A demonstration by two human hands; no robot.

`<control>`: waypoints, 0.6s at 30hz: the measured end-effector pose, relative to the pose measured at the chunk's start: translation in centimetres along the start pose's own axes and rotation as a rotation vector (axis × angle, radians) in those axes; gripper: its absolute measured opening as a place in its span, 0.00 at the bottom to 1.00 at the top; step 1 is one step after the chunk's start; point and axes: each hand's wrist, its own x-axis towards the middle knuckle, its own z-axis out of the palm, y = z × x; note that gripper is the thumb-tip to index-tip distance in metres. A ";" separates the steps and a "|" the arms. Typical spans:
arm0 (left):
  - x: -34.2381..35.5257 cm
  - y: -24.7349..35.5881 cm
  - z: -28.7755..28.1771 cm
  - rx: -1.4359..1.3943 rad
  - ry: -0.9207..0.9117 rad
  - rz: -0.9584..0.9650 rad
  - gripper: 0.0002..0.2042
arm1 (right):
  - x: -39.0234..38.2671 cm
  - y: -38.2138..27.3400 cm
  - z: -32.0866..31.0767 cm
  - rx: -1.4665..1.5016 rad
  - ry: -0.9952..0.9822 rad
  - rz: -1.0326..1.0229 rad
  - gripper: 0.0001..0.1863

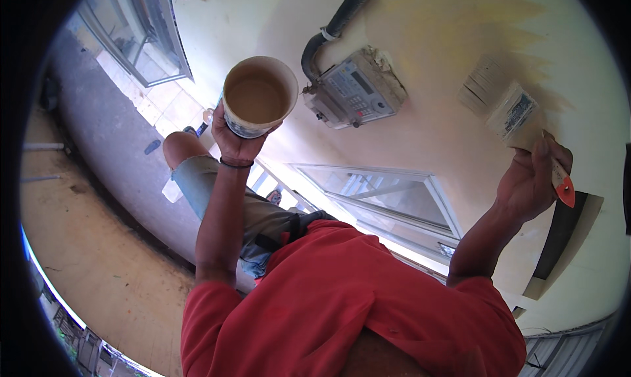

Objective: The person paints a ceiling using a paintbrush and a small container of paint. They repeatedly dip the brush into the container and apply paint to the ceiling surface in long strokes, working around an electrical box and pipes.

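Wall (420, 94), brush (509, 111) in right hand (529, 183)

Your single head camera looks steeply down over your red shirt (342, 298), close to the cream wall (434, 127) ahead, its fisheye rim bending window frames and floor (98, 259) below.

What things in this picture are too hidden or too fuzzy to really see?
- Head view: the bottom of the paint cup is covered by the left hand.
- Paintbrush: most of its handle is wrapped inside the right hand.
- Grey meter box on the wall: its small buttons and screen are too tiny to make out.
- The picture's corners are black, cut off by the lens rim.
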 end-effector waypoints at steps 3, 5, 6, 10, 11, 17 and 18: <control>0.2 -0.4 0.0 0.021 0.031 0.010 0.36 | -1.0 -0.3 -0.6 -0.363 -0.180 -0.237 0.10; 0.2 -0.2 -0.1 0.015 0.009 0.015 0.36 | -2.5 -0.5 1.0 -0.451 -0.350 -0.361 0.11; 0.3 0.0 -0.6 -0.038 -0.065 -0.003 0.36 | -3.8 -0.9 2.4 -0.444 -0.440 -0.320 0.13; 0.4 0.8 -1.9 -0.151 -0.207 -0.018 0.37 | -7.9 1.4 4.8 -0.400 -0.908 -0.171 0.14; 0.4 0.8 -1.8 -0.164 -0.202 -0.008 0.37 | -9.3 3.2 4.2 -0.483 -0.971 -0.242 0.13; 0.4 1.2 -1.5 -0.198 -0.200 0.044 0.36 | -14.5 8.4 4.2 -0.695 -1.159 -0.311 0.12; 0.4 1.3 -1.4 -0.219 -0.219 0.047 0.36 | -14.8 8.8 4.3 -0.710 -1.158 -0.332 0.12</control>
